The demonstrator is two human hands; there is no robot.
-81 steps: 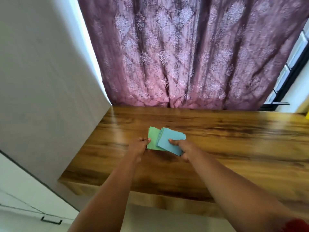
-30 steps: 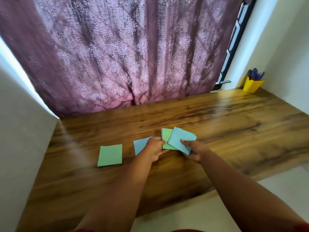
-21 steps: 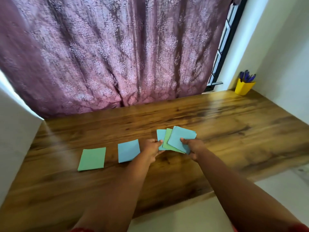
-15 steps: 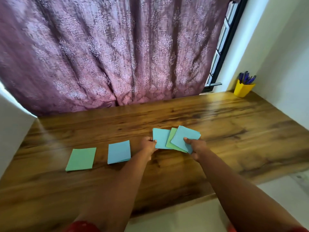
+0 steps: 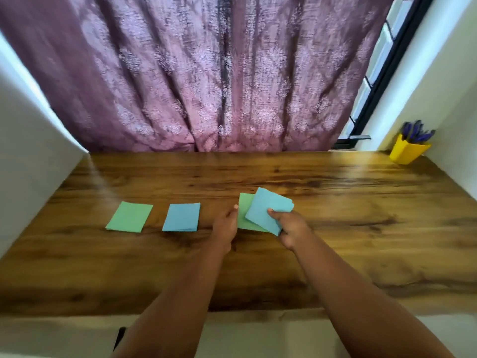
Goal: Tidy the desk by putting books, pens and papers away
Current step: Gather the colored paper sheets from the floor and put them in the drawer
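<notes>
Right hand (image 5: 290,226) is pinched shut on a small blue stack of papers (image 5: 268,210), thumb on top, held tilted just over the wooden counter (image 5: 361,215). Left hand (image 5: 227,224) is right beside it with its fingers on the left edge of a green sheet (image 5: 245,210) sticking out from under the stack; can't tell if it's actually gripping it. Further left, a blue paper (image 5: 181,217) and a green paper (image 5: 129,217) lie flat, side by side but apart. A yellow pen cup (image 5: 407,152) sits in the far right corner.
</notes>
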